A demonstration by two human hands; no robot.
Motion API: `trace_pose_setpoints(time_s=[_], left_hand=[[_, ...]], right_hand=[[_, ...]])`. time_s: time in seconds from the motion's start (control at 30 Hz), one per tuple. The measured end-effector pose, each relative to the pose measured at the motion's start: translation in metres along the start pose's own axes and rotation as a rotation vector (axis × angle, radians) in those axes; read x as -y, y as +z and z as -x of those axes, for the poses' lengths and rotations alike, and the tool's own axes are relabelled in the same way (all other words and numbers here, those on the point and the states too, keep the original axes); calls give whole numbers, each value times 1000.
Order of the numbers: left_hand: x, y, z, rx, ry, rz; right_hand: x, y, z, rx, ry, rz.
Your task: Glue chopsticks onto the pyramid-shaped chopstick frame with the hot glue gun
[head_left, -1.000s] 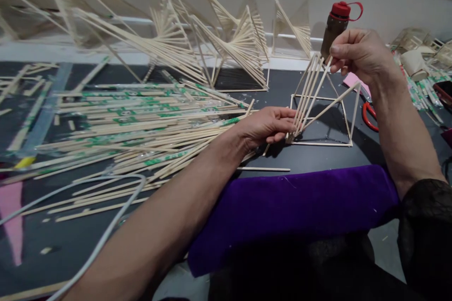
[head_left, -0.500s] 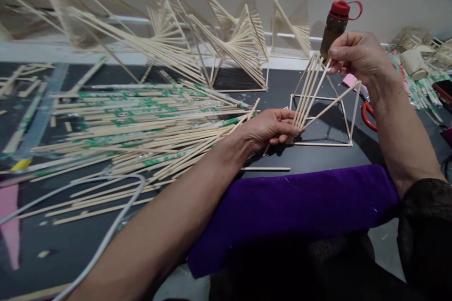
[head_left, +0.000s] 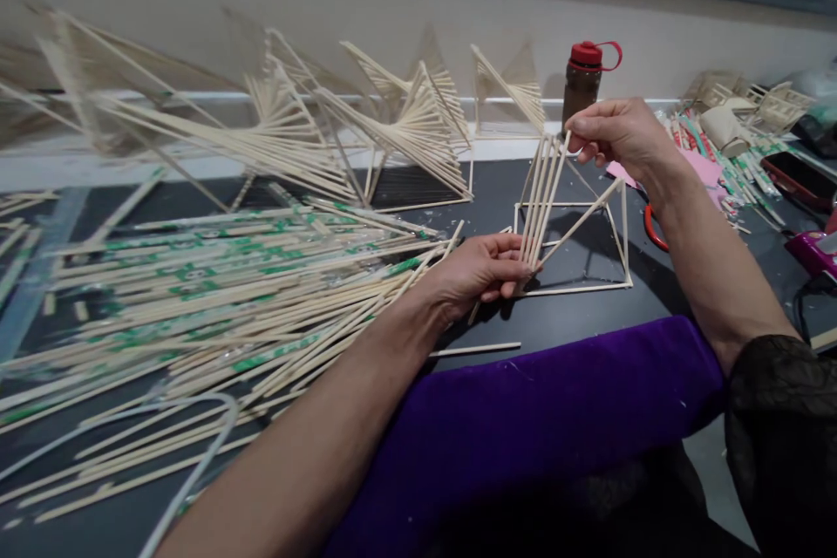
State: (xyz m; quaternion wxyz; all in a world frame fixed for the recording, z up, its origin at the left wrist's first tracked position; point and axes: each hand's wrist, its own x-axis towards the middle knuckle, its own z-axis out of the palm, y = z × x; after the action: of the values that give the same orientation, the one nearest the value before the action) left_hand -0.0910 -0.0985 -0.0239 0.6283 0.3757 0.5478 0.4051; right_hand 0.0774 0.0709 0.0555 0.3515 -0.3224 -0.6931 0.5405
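A small frame (head_left: 575,289) of thin wooden sticks stands on the dark table, with several sticks fanned up along its left side. My left hand (head_left: 493,270) is closed on the lower ends of the fanned sticks, near the frame's front left corner. My right hand (head_left: 611,135) pinches the top of the rightmost wooden stick (head_left: 555,183) of the fan, between thumb and fingers. That stick's lower end reaches down to my left fingertips. One slanted stick (head_left: 581,221) runs from there up to the frame's right upright.
Loose and green-wrapped sticks (head_left: 261,305) cover the table's left side. Finished twisted stick models (head_left: 405,131) line the wall. Behind my right hand stands a red-capped bottle (head_left: 581,91). Red-handled scissors (head_left: 654,228), a phone (head_left: 801,179) and purple cloth (head_left: 536,401) are near; a white cable (head_left: 196,462) crosses left.
The camera view has shifted, so the scene sits lower and further left. Both hands keep their hold on the sticks, and the fan looks much the same.
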Motion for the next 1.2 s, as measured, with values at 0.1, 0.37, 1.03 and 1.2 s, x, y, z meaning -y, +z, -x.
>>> trace_pose_setpoints(time_s=[0.1, 0.37, 1.03, 1.2], left_hand=[[0, 0, 0, 2, 4, -1], [0, 0, 0, -2, 3, 4], [1, 0, 2, 15, 58, 8], [3, 1, 2, 2, 56, -3]], right_hand=[[-2, 1, 0, 4, 18, -1], [-5, 3, -2, 24, 38, -12], [-9, 7, -3, 19, 26, -17], [-12, 7, -5, 36, 30, -24]])
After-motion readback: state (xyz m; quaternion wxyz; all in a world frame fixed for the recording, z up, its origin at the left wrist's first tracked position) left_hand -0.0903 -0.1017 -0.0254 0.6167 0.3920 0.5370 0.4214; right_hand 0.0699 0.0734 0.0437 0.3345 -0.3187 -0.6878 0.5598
